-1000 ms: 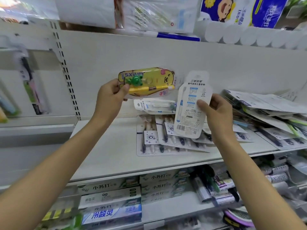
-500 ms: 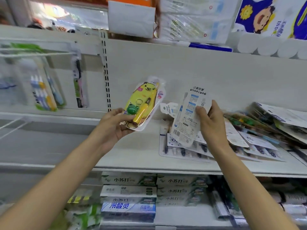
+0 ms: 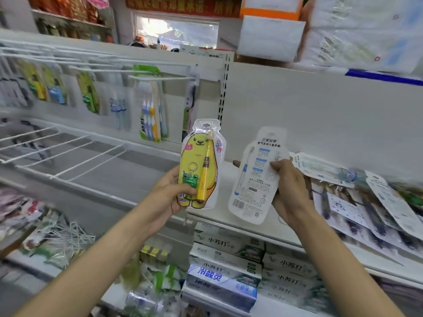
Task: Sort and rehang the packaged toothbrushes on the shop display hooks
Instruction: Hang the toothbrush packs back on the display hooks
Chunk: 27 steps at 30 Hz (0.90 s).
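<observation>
The white shelf [image 3: 229,216] runs across the middle, its right end cut off by the frame edge. Left of it, rows of white display hooks [image 3: 68,154] jut forward; the upper ones carry hanging toothbrush packs [image 3: 150,115], too smeared by blur to read. On the shelf's right part lies a loose heap of toothbrush packs [image 3: 366,202], overlapping so that the lower ones are mostly hidden. Below the shelf, stacked toothpaste boxes [image 3: 223,277] show only their front faces. Above the shelf's front edge, the left hand [image 3: 167,197] holds the yellow bear toothbrush pack [image 3: 200,165] upright, thumb across its lower front, the fingers hidden behind. Just right of it, the right hand [image 3: 290,195] grips the white toothbrush pack [image 3: 256,177] by its right edge, printed back showing, small text illegible.
</observation>
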Tool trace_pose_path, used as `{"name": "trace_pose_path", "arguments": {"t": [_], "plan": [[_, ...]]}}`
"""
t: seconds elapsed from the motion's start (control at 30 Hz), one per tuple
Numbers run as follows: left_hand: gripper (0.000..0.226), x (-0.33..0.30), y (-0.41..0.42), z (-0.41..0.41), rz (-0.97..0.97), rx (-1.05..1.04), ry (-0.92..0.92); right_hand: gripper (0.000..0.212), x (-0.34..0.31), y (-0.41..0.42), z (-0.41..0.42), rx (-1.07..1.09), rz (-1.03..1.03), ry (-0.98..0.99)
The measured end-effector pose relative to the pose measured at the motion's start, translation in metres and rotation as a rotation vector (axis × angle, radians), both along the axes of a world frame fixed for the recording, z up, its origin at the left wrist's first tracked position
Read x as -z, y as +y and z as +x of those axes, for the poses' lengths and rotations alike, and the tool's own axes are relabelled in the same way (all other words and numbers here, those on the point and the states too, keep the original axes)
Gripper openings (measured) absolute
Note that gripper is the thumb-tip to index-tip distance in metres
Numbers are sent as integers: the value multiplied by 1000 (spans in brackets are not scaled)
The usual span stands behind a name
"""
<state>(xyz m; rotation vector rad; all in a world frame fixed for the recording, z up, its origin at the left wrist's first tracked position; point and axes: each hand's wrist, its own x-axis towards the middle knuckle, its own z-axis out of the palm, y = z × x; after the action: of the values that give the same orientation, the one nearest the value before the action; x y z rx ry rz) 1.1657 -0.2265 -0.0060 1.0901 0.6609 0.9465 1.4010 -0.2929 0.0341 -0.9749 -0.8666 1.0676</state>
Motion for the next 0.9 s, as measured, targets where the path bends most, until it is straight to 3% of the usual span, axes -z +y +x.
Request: {"name": "trace_pose_path", "arguments": {"t": [0.27, 0.5, 0.67, 0.73, 0.9], "plan": [[52, -2, -11, -107, 61, -128, 27, 39, -10, 21, -110, -98, -61, -101], [31, -3, -16, -229, 3, -237, -2, 100, -3, 41, -234, -91, -55, -246], [29, 2, -15, -320, -14, -338, 23, 118, 8, 61, -322, -111, 30, -254], [28, 5, -15, -355, -17, -381, 41, 107, 9, 64, -355, -120, 41, -276], [30, 10, -16, -431, 5, -475, 92, 32, 17, 76, -425, -169, 47, -289]]}}
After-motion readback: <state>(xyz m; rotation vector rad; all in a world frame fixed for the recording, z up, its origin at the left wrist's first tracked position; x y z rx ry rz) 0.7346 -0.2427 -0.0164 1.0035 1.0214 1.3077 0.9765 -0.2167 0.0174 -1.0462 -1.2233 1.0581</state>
